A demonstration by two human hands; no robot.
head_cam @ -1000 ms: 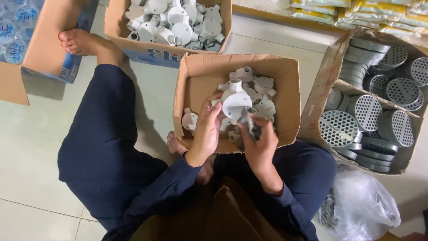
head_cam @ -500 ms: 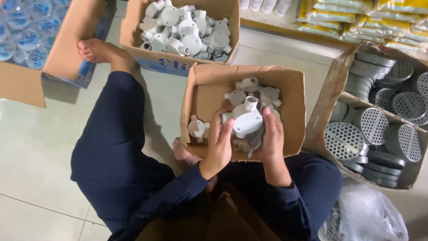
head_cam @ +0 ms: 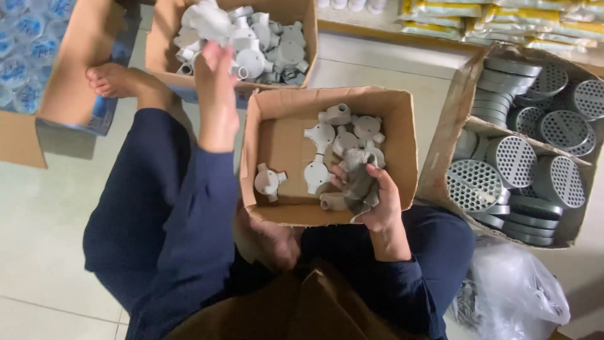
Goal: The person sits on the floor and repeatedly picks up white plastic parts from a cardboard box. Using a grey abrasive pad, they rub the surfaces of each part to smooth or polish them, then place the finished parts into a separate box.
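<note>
A white plastic junction fitting (head_cam: 204, 22), blurred, is grasped in the left hand (head_cam: 214, 60) and held over the far carton (head_cam: 308, 44), which is already filled with like fittings. A second grey-white fitting (head_cam: 360, 182) is clenched in the right hand (head_cam: 371, 195) inside the near carton (head_cam: 402, 145), where a few loose fittings (head_cam: 321, 135) are left on the bottom. The step in hand is judged to be transfer from near carton to far carton. Release over the pile is required next. To the right, a box of perforated round metal discs (head_cam: 516, 164) is stacked; a clear bag (head_cam: 522, 296) lies on the floor.
</note>
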